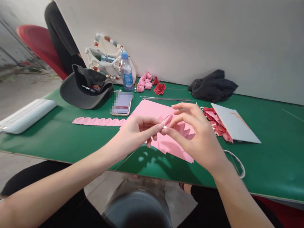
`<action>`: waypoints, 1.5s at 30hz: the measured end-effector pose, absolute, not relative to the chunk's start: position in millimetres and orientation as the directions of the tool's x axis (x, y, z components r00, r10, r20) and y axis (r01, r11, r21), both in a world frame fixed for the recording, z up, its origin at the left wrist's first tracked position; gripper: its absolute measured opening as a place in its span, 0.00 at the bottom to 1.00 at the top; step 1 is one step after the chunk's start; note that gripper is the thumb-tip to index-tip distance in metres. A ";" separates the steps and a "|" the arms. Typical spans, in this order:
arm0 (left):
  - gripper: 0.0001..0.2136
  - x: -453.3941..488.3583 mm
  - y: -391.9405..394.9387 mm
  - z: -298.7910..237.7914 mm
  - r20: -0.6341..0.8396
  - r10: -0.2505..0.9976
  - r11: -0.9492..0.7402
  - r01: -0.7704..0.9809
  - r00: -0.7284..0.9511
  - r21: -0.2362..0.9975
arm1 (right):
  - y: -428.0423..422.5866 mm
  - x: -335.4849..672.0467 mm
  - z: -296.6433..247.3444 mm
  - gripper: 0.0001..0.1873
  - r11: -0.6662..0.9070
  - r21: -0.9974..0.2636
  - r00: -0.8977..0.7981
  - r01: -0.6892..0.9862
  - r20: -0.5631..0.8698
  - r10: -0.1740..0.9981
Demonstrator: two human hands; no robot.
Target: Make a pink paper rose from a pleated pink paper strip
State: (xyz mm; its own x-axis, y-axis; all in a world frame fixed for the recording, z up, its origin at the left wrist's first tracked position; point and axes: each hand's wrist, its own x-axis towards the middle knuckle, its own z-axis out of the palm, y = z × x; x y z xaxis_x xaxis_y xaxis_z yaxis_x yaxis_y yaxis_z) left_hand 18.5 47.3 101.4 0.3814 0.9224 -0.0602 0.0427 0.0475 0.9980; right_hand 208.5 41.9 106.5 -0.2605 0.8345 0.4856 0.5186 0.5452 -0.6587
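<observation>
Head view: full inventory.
paper piece: 1, pink, held, centre
strip: 1, pink, left
sheets: several, pink, centre
flowers: several, pink/red, back
wires: several, grey, back
phone: 1, pale, left
bottle: 1, clear, back
bag: 1, white, back
cap: 1, grey, left
flat object: 1, white, far left
bundle: 1, black, back
scraps: many, red/pink, right
card: 1, white, right
ring: 1, white, right
table: 1, green, centre
panel: 1, grey, back
chair: 1, red, back left
other person: 1, black-clad, back left
round object: 1, grey, bottom
left hand, right hand: 1 each, bare, centre
legs: 2, black-clad, bottom
</observation>
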 end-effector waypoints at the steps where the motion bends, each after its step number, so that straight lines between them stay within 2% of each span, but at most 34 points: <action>1: 0.09 18.2 47.2 101.2 -0.055 0.922 0.042 0.042 0.382 0.998 | 41.1 208.7 107.7 0.08 0.541 -0.652 -0.282 0.532 0.466 0.838; 6: 0.11 12.9 48.2 102.8 -0.039 0.935 0.009 0.084 0.353 0.996 | 42.1 218.3 115.1 0.11 0.496 -0.661 -0.340 0.563 0.362 0.868; 11: 0.12 6.1 49.7 104.3 -0.011 0.942 -0.030 0.116 0.336 0.993 | 48.2 241.0 124.4 0.18 0.378 -0.597 -0.414 0.707 0.082 0.906; 13: 0.12 5.6 49.6 104.0 -0.017 0.938 -0.022 0.109 0.346 0.994 | 50.0 247.6 126.3 0.17 0.335 -0.632 -0.409 0.699 0.031 0.912; 18: 0.11 10.2 46.1 104.2 -0.084 0.898 0.023 0.145 0.431 0.989 | 50.5 242.2 124.5 0.16 0.357 -0.787 -0.324 0.503 0.211 0.922; 23: 0.13 16.9 42.1 105.1 -0.082 0.909 0.019 0.156 0.409 0.988 | 47.4 222.3 118.0 0.12 0.220 -0.893 -0.398 0.392 0.051 0.916; 27: 0.12 19.4 42.3 101.2 -0.045 0.927 -0.004 0.130 0.373 0.992 | 47.6 217.2 111.9 0.14 0.165 -0.931 -0.329 0.324 0.053 0.943; 33: 0.12 21.2 42.8 97.3 -0.030 0.931 -0.008 0.104 0.363 0.995 | 48.0 214.1 111.6 0.10 0.138 -0.941 -0.289 0.308 0.046 0.956; 41: 0.12 24.2 40.4 98.1 0.044 0.959 -0.102 0.198 0.280 0.975 | 48.3 214.6 110.2 0.12 0.065 -0.976 -0.325 0.208 -0.006 0.946; 45: 0.08 25.7 39.1 95.6 0.097 0.959 -0.159 0.220 0.268 0.963 | 49.0 211.6 106.6 0.12 0.078 -0.981 -0.297 0.178 0.022 0.955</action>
State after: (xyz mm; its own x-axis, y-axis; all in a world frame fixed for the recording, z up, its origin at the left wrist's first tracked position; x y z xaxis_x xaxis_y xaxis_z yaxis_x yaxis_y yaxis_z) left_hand 25.7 39.1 95.6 0.2680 0.9586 0.0966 0.2201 -0.1586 0.9625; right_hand 211.6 49.0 106.6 -0.2968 0.9547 0.0218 0.1784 0.0779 -0.9809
